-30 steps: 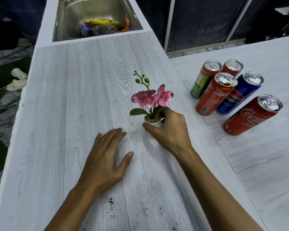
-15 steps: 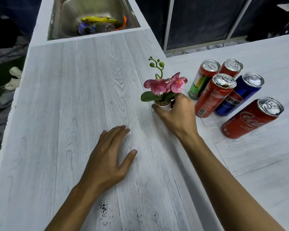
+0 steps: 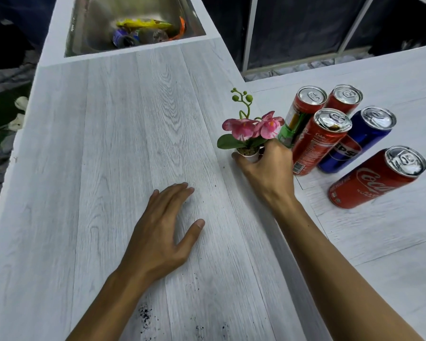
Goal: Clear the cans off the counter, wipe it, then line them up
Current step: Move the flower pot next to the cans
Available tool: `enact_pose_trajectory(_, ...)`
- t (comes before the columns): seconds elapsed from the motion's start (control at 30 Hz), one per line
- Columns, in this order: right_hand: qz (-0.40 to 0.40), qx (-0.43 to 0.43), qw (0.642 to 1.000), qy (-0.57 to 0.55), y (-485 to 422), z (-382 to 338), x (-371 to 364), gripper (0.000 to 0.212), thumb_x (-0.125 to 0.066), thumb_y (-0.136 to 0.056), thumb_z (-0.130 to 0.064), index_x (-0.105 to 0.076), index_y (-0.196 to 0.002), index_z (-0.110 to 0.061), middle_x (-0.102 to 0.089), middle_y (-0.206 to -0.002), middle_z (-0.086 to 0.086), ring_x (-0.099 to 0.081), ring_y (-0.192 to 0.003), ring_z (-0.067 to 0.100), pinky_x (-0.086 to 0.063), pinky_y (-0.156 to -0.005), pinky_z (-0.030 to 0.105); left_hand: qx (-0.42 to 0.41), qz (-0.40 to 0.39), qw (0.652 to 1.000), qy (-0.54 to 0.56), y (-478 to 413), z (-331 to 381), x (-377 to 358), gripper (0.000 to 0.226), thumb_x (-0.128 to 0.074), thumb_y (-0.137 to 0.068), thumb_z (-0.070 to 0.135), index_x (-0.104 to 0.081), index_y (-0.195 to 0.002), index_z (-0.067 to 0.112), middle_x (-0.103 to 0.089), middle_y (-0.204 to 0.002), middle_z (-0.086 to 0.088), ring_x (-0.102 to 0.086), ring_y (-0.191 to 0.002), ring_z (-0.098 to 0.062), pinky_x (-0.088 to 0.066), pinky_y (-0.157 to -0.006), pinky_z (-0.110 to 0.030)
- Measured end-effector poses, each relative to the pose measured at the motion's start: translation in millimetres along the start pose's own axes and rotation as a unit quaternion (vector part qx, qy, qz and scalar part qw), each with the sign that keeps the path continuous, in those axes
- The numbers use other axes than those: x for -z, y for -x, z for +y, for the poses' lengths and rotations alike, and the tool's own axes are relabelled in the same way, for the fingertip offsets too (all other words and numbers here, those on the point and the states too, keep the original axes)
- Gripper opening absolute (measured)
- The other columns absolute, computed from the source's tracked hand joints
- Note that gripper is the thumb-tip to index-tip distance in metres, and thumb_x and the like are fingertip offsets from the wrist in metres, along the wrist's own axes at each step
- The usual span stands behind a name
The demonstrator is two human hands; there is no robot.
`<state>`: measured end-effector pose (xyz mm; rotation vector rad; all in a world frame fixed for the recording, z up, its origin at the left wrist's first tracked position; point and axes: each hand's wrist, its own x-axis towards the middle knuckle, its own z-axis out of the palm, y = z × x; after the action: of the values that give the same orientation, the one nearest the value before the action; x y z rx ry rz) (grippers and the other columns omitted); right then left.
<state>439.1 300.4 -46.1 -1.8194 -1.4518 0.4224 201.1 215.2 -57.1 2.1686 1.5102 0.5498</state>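
Cans: five slim aluminium drink cans (image 3: 315,143), mostly red, one blue, cluster mid-right of frame. Right hand (image 3: 268,171) wraps fingers round small white pot of pink orchid (image 3: 249,155) beside them; left hand (image 3: 158,237) flat, empty, lower centre. Prob. light, slick, dent-prone: grip mid-body, gently.

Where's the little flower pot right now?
In the head view, the flower pot is right of centre, gripped by the right hand at the counter's right edge, just left of the cans.

L hand (image 3: 158,232) flat, palm down; R hand (image 3: 266,173) curled, arm fwd.
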Motion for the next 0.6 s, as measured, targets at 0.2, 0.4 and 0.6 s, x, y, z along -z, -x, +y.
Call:
enact_pose_trajectory(0.2,-0.011,-0.016,1.000,0.000,-2,7,-1,0.032,-0.081,-0.084,-0.032,-0.071,-0.100,-0.007,-0.072,-0.095,0.008,-0.067,-0.085,0.025,-0.054,-0.073,0.035,-0.004,0.006,1.000,0.002,-2,3,-3,0.067,-0.054,-0.095,0.055,-0.041,-0.155,0.026,-0.032,-0.160,0.018,-0.014,-0.148,0.015,-0.008,-0.127,-0.022)
enact_pose_trajectory(0.4,-0.027,-0.024,0.999,0.011,-6,11,-1,0.042,-0.083,-0.081,-0.042,-0.068,-0.103,-0.010,-0.070,-0.097,0.005,-0.064,-0.086,0.022,-0.050,-0.073,0.031,-0.007,0.008,1.000,0.003,-3,9,-3,0.067,-0.053,-0.096,0.056,-0.041,-0.155,0.027,-0.034,-0.162,0.016,-0.016,-0.149,0.012,-0.007,-0.127,-0.023)
enact_pose_trajectory(0.6,-0.033,-0.038,0.999,0.010,14,13,7,0.067,-0.078,-0.088,-0.037,-0.053,-0.142,-0.005,-0.062,-0.135,0.011,-0.058,-0.123,0.026,-0.050,-0.104,0.042,-0.005,0.005,1.000,0.005,-3,13,-3,0.066,-0.051,-0.097,0.056,-0.041,-0.155,0.026,-0.035,-0.162,0.013,-0.023,-0.152,0.002,-0.012,-0.129,-0.031)
